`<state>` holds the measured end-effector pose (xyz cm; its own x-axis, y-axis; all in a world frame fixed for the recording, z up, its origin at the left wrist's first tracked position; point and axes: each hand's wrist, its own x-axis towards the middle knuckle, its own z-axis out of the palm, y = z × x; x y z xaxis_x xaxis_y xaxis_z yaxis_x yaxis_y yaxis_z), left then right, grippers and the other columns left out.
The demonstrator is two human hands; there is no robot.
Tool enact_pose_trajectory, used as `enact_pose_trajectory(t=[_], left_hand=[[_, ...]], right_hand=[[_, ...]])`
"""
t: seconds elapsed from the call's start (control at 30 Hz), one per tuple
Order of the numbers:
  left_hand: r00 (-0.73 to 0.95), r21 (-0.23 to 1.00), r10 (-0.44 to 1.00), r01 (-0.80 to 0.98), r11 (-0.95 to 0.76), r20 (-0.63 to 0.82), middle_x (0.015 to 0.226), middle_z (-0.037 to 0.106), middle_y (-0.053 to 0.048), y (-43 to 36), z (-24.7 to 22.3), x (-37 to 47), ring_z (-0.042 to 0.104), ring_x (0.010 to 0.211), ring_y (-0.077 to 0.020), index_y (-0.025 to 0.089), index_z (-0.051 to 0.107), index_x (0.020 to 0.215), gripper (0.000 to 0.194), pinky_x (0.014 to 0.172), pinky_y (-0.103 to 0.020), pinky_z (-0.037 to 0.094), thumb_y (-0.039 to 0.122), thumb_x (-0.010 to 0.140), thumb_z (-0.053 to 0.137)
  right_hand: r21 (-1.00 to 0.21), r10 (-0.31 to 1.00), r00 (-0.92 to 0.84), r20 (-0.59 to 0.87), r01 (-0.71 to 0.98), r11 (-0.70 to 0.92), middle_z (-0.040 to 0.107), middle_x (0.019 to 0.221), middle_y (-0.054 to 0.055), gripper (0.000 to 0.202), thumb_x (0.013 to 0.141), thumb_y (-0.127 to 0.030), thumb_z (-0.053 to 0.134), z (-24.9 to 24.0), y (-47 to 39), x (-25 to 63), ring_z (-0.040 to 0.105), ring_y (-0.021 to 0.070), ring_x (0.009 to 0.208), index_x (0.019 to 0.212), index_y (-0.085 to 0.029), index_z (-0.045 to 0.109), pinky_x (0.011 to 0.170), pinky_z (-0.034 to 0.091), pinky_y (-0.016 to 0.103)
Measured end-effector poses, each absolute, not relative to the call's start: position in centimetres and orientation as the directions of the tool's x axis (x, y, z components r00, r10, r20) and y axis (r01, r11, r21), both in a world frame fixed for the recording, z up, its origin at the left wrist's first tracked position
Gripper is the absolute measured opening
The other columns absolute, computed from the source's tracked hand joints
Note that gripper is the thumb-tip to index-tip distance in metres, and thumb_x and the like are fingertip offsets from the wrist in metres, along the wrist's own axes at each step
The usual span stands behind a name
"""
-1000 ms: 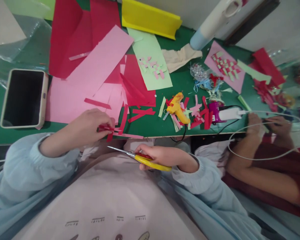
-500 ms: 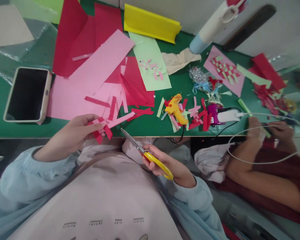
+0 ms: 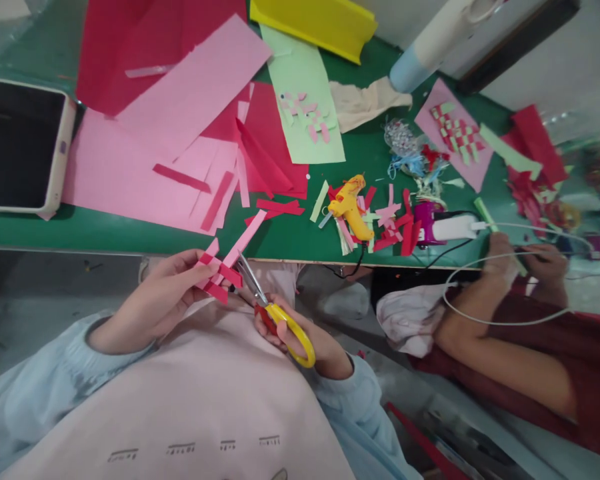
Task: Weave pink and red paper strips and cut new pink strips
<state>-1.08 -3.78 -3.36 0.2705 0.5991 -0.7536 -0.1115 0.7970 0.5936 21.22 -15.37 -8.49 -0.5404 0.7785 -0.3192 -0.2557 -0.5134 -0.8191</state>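
Note:
My left hand pinches a small bundle of woven paper strips, pink and red, just off the table's front edge. One long pink strip sticks out of it up and to the right. My right hand has its fingers in the loops of yellow-handled scissors. The scissor blades are parted and reach the bundle's right side, around or beside the strip ends; I cannot tell which. Loose red strips lie on the green table beyond the blades.
Pink paper, a phone and a pale green sheet with woven pieces cover the table. A yellow glue gun lies among scraps. At right, a co-worker's hands hold a green strip near a white cable.
My right hand has moved left, bringing the scissor blades up to the paper bundle. My left hand has turned the bundle and shifted slightly right. The camera view has shifted too.

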Motion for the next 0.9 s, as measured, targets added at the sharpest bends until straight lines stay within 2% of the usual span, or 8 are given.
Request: enact_pose_trajectory(t=[0.1, 0.3, 0.53, 0.63, 0.77, 0.9], left_hand=[[0.263, 0.623, 0.623, -0.093, 0.776, -0.737, 0.08, 0.072, 0.0, -4.6, -4.2, -1.1, 0.064, 0.07, -0.0102, 0.018, 0.072, 0.085, 0.021, 0.063, -0.017, 0.055, 0.032, 0.076, 0.085], [0.247, 0.61, 0.597, -0.03, 0.792, -0.763, 0.078, 0.071, -0.001, -5.7, -5.3, -1.3, 0.066, 0.069, -0.0136, 0.018, 0.074, 0.082, 0.025, 0.064, -0.023, 0.058, 0.034, 0.069, 0.088], [0.277, 0.579, 0.551, 0.023, 0.815, -0.787, 0.071, 0.072, -0.003, -5.7, -5.5, -0.7, 0.065, 0.064, -0.0123, 0.016, 0.074, 0.075, 0.024, 0.057, -0.019, 0.052, 0.035, 0.068, 0.086], [0.303, 0.584, 0.545, 0.047, 0.811, -0.782, 0.067, 0.07, -0.004, -5.7, -5.3, -0.2, 0.065, 0.061, -0.0139, 0.015, 0.073, 0.072, 0.028, 0.054, -0.022, 0.053, 0.04, 0.069, 0.085], [0.264, 0.606, 0.575, 0.048, 0.794, -0.774, 0.06, 0.064, 0.001, -5.8, -5.3, 0.2, 0.06, 0.054, -0.011, 0.017, 0.069, 0.069, 0.031, 0.049, -0.02, 0.05, 0.041, 0.066, 0.089], [0.24, 0.609, 0.585, 0.032, 0.792, -0.774, 0.06, 0.063, 0.003, -5.8, -5.4, 0.2, 0.063, 0.056, -0.012, 0.018, 0.067, 0.066, 0.031, 0.05, -0.021, 0.05, 0.038, 0.063, 0.091]], right_hand=[[-0.836, 0.787, -0.523, -0.327, -0.229, -0.499, 0.046, 0.089, -0.001, 0.06, 0.095, -0.07, 0.049, -8.9, -15.7, 20.8, 0.033, 0.0078, 0.06, 0.129, -0.023, 0.037, 0.05, 0.028, 0.023], [-0.864, 0.781, -0.526, -0.336, -0.157, -0.478, 0.045, 0.089, 0.0, 0.065, 0.095, -0.075, 0.043, -9.0, -15.8, 20.7, 0.036, 0.0109, 0.066, 0.131, -0.021, 0.035, 0.056, 0.033, 0.026], [-0.9, 0.792, -0.514, -0.329, -0.082, -0.428, 0.047, 0.093, 0.001, 0.06, 0.095, -0.075, 0.042, -8.9, -15.9, 21.0, 0.044, 0.0133, 0.081, 0.121, -0.022, 0.038, 0.075, 0.041, 0.029], [-0.908, 0.796, -0.508, -0.328, -0.061, -0.413, 0.046, 0.09, 0.0, 0.059, 0.094, -0.077, 0.041, -8.8, -16.1, 20.9, 0.043, 0.014, 0.079, 0.117, -0.023, 0.038, 0.076, 0.041, 0.031], [-0.898, 0.799, -0.485, -0.356, -0.058, -0.436, 0.047, 0.089, 0.0, 0.061, 0.093, -0.079, 0.04, -8.6, -16.2, 20.7, 0.044, 0.0146, 0.079, 0.119, -0.024, 0.036, 0.077, 0.041, 0.033], [-0.922, 0.808, -0.5, -0.313, -0.043, -0.384, 0.046, 0.089, 0.001, 0.054, 0.096, -0.076, 0.037, -8.9, -16.2, 20.7, 0.043, 0.015, 0.078, 0.108, -0.024, 0.04, 0.076, 0.04, 0.033]])
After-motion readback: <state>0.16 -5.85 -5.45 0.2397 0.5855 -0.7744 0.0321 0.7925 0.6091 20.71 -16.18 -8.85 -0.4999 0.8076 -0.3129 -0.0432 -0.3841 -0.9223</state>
